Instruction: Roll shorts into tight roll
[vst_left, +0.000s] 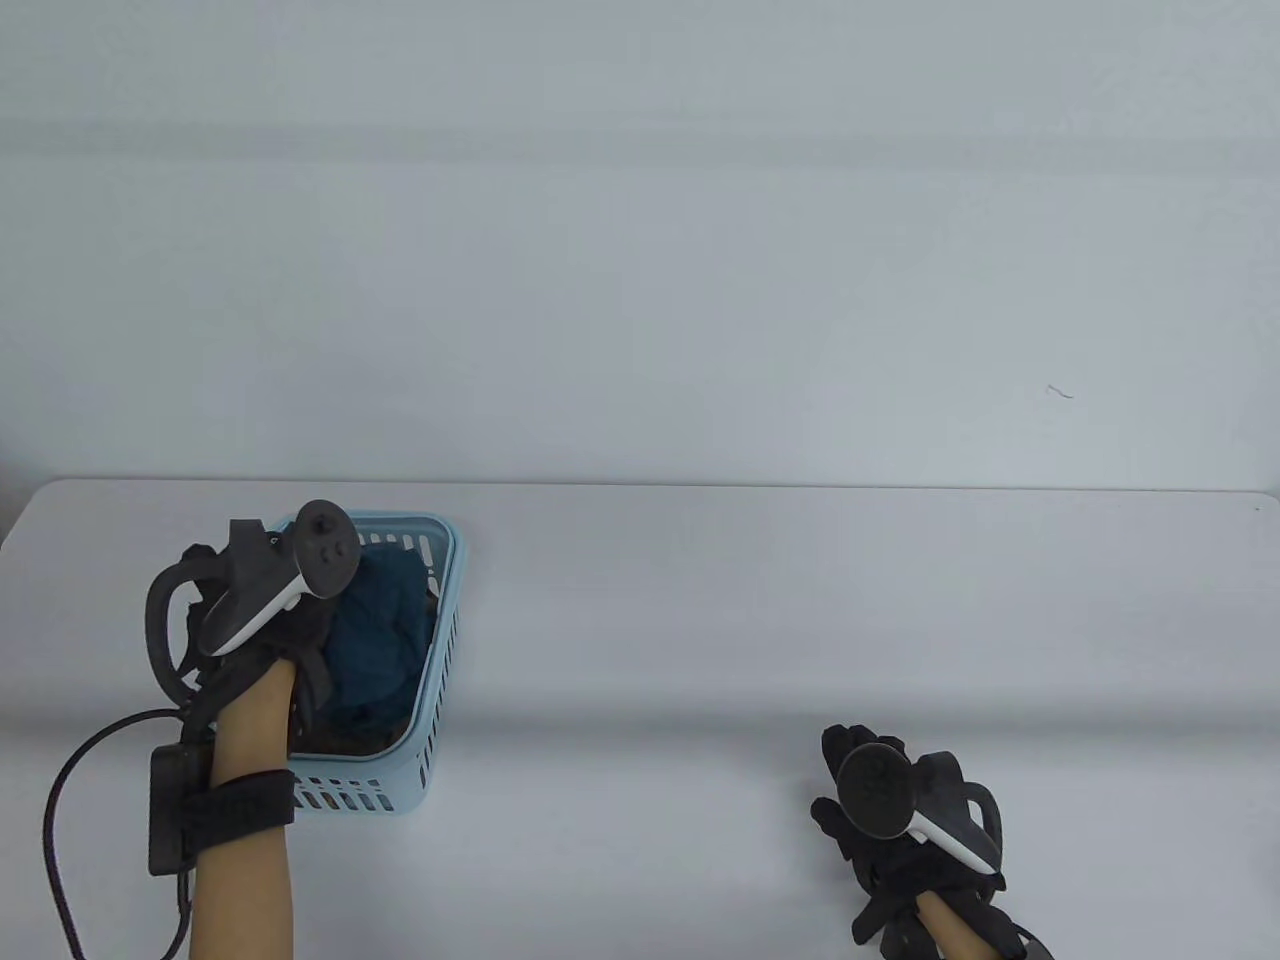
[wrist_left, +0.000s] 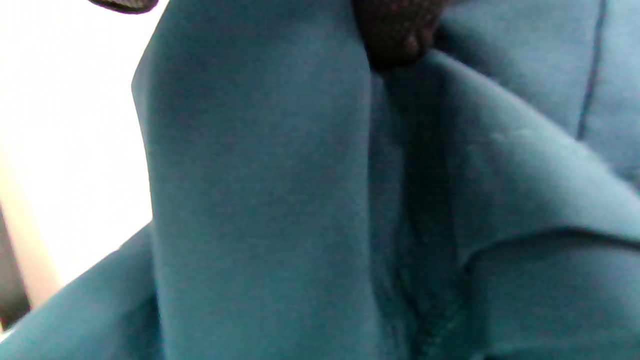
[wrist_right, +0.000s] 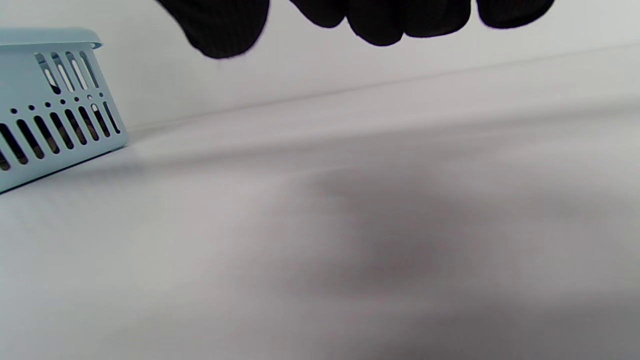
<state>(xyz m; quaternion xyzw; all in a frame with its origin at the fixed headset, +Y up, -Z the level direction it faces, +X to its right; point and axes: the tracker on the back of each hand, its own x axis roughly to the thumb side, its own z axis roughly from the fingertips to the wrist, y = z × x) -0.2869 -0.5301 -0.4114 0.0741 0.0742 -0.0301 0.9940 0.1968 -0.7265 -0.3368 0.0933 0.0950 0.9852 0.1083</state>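
Teal shorts (vst_left: 378, 640) lie bunched inside a light blue slotted basket (vst_left: 440, 660) at the table's left. My left hand (vst_left: 300, 650) reaches into the basket and its fingers are down in the fabric. The left wrist view is filled with teal cloth (wrist_left: 260, 190), and one gloved fingertip (wrist_left: 395, 35) presses into a fold at the top. My right hand (vst_left: 850, 790) hovers just above the bare table at the lower right, holding nothing; its fingertips (wrist_right: 380, 20) hang loosely at the top of the right wrist view.
The white table (vst_left: 750, 620) stretches between the basket and my right hand. The basket's corner shows at the left of the right wrist view (wrist_right: 55, 100). A black cable (vst_left: 70, 800) loops off my left forearm near the table's front left edge.
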